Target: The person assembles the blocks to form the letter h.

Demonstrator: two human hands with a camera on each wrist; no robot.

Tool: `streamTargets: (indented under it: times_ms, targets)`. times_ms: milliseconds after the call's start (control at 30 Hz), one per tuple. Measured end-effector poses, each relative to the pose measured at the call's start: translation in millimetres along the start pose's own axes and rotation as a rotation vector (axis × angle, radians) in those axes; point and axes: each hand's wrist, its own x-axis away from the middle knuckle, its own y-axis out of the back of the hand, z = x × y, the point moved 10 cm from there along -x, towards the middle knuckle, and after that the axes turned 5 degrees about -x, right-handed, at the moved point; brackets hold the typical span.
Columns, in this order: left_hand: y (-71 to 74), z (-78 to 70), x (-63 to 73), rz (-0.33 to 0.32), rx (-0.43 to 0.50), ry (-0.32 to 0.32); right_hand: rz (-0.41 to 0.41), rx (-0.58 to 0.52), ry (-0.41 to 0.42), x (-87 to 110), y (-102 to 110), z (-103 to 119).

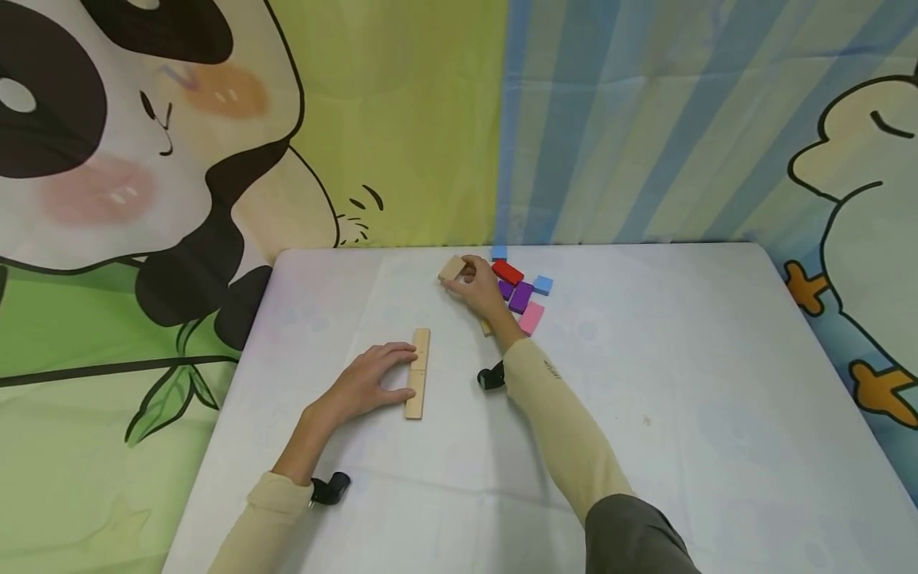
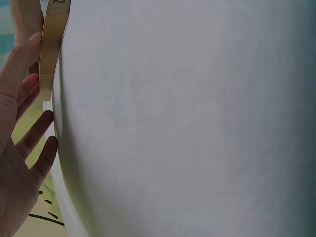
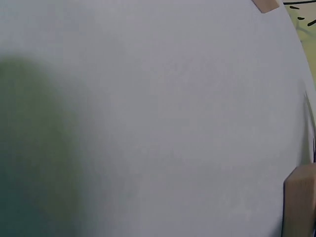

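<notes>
My right hand [image 1: 479, 287] pinches a plain wooden block [image 1: 451, 269] near the table's far edge. Two light wooden blocks [image 1: 417, 373] lie end to end in a row left of it. At the row's left side, my left hand [image 1: 369, 381] has its thumb and fingertips right at the edge, fingers spread and relaxed. In the left wrist view the left thumb overlaps a wooden block [image 2: 53, 44], with the other fingers [image 2: 39, 133] loosely extended. The right wrist view shows a wooden block [image 3: 298, 202] at its lower right; the right hand is outside that view.
Beside the right wrist lie a red block [image 1: 508, 272], purple blocks [image 1: 521, 297], a pink block [image 1: 531, 318] and blue blocks [image 1: 543, 285]. Partly behind the right wrist is another wooden block [image 1: 486, 328]. A printed cloth hangs behind the white table [image 1: 688, 399].
</notes>
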Motion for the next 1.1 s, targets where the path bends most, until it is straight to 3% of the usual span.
streamTargets:
  times_ms: [233, 500, 800, 1100]
  targets:
    - [0.5, -0.4, -1.2, 0.020, -0.003, 0.013, 0.205, 0.107, 0.044, 10.8, -13.5, 8.3]
    - [-0.9, 2.7, -1.3, 0.039, -0.004, 0.031, 0.381, 0.087, 0.157, 32.1, -41.3, 32.0]
    - [-3.1, 4.8, -2.4, 0.046, 0.001, 0.031, 0.469, 0.121, 0.222, 54.0, -61.5, 37.2]
    - [-2.5, 3.7, -1.9, 0.042, -0.004, 0.025, 0.452, 0.196, 0.204, 54.6, -57.8, 26.6]
